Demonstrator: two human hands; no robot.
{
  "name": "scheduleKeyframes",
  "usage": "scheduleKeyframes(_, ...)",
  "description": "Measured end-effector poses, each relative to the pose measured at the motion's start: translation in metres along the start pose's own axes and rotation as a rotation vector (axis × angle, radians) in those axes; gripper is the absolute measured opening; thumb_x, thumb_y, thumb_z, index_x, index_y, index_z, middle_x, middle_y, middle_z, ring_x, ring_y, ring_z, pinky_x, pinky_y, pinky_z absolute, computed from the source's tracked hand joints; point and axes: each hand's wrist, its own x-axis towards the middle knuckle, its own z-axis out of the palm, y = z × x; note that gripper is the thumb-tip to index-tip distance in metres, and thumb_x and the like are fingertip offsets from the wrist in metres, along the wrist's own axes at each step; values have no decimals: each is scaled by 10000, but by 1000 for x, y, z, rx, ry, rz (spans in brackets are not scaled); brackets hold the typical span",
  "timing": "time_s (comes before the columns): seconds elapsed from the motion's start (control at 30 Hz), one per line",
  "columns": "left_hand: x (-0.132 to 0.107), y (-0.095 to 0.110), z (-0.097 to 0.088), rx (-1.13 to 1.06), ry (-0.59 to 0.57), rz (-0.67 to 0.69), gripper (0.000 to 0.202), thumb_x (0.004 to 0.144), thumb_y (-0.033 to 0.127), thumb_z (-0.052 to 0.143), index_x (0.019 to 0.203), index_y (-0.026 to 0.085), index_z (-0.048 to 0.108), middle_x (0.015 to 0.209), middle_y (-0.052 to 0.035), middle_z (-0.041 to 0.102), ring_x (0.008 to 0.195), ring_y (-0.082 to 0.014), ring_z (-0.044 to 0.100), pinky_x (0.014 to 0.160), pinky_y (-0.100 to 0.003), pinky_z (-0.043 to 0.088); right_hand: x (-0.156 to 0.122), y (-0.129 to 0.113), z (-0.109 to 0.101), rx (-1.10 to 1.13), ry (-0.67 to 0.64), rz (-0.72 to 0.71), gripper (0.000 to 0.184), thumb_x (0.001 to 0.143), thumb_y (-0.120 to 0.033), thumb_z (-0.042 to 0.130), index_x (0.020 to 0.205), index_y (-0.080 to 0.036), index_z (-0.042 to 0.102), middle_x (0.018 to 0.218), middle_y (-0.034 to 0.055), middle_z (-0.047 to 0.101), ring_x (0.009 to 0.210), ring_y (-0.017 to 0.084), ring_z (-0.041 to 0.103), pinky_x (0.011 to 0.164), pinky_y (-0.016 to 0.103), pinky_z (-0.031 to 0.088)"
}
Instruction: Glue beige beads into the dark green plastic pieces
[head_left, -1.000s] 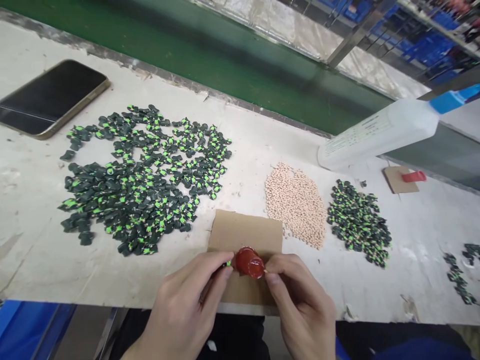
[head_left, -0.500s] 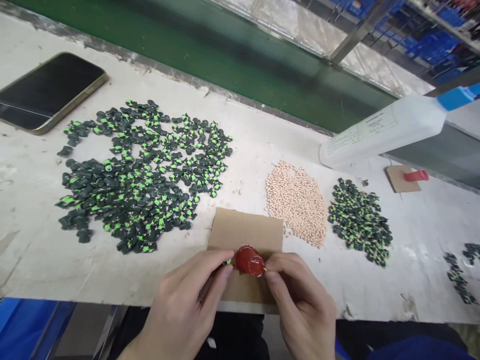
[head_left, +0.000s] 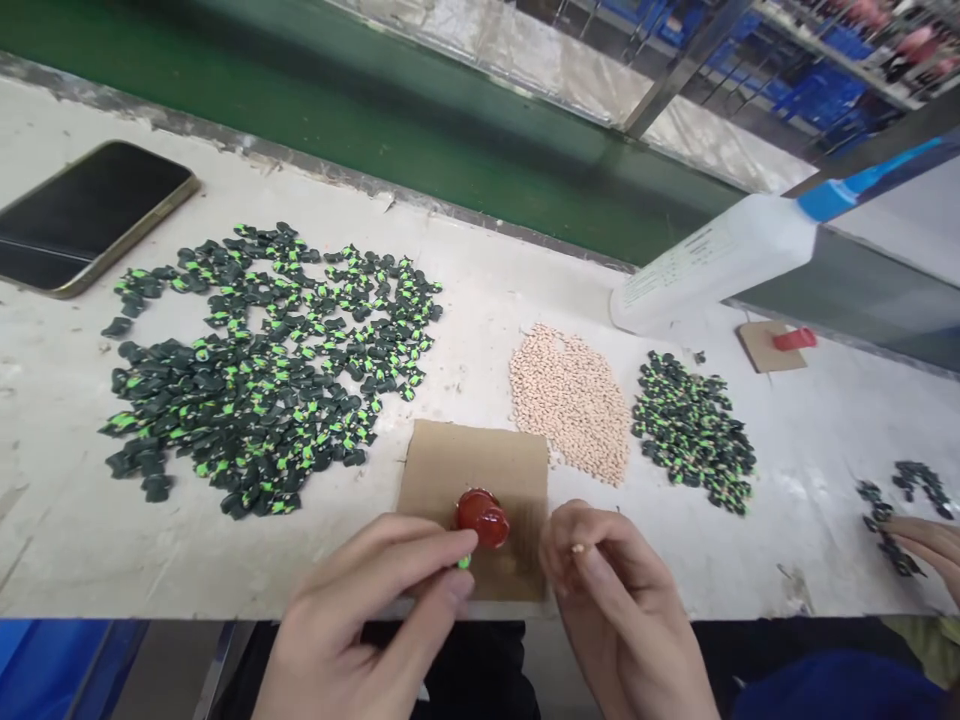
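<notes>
Pinched between my left hand's [head_left: 367,610] thumb and fingers is a small dark piece with bright green [head_left: 464,562], mostly hidden. My right hand [head_left: 619,590] closes thumb and fingertips on a tiny beige bead [head_left: 577,548]. Between the hands, a small cup of glossy red liquid [head_left: 480,517] sits on a square of brown cardboard [head_left: 431,465]. Left of it spreads a large heap of dark green-and-black pieces [head_left: 262,400]. Beyond my right hand lie a heap of beige beads [head_left: 570,400] and a smaller heap of green-and-black pieces [head_left: 694,430].
A phone [head_left: 97,210] lies at the far left. A white bottle with a blue nozzle [head_left: 724,260] stands at the back right, near a red cap-like item [head_left: 795,340] on a cardboard scrap [head_left: 756,350]. Another person's hand [head_left: 930,550] touches dark pieces at the right edge.
My right hand has drawn back from the red cup to the right, holding the bead. My left hand's piece is now just in front of the cup. Another person's hand has appeared at right.
</notes>
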Motion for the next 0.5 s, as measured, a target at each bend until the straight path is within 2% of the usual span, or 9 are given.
scheduleKeyframes(0.07,0,10,6,-115,-16,-49,329,911,107,726,1082,379,794,925,59,811,676,-113,783,639,-129,654,-3,-4,5,208,-29,99,119,906,-395,777,845,-296,750,708,-6,585,606,137,542,551,227,498)
scheduleKeyframes(0.13,0,17,14,-218,-17,-150,277,899,148,761,1069,364,786,833,63,826,621,-126,787,577,-135,653,-10,-6,11,324,-18,178,123,866,-405,811,828,-306,749,735,1,612,635,150,571,586,254,524)
scheduleKeyframes(0.23,1,18,23,-329,-84,-310,125,902,199,773,961,309,783,731,40,832,572,-149,789,496,-143,634,-20,-10,19,378,47,266,140,857,-437,827,835,-325,746,847,11,672,746,183,642,637,287,569)
scheduleKeyframes(0.33,4,16,23,-438,-213,-364,114,886,191,762,930,287,806,710,19,830,607,-167,802,569,-188,662,-26,-16,23,361,80,277,149,842,-434,851,828,-315,762,894,31,729,799,206,685,652,305,607)
scheduleKeyframes(0.4,7,20,22,-492,-200,-459,95,844,194,793,875,278,821,666,28,809,610,-158,788,610,-199,662,-26,-20,24,348,95,267,149,813,-413,885,791,-306,784,879,35,766,806,199,704,695,298,620)
scheduleKeyframes(0.5,10,32,22,-537,-93,-670,86,750,191,866,755,268,827,591,54,757,571,-114,727,603,-161,621,-23,-21,24,343,105,248,132,790,-385,913,765,-299,816,838,21,785,769,159,696,728,252,612)
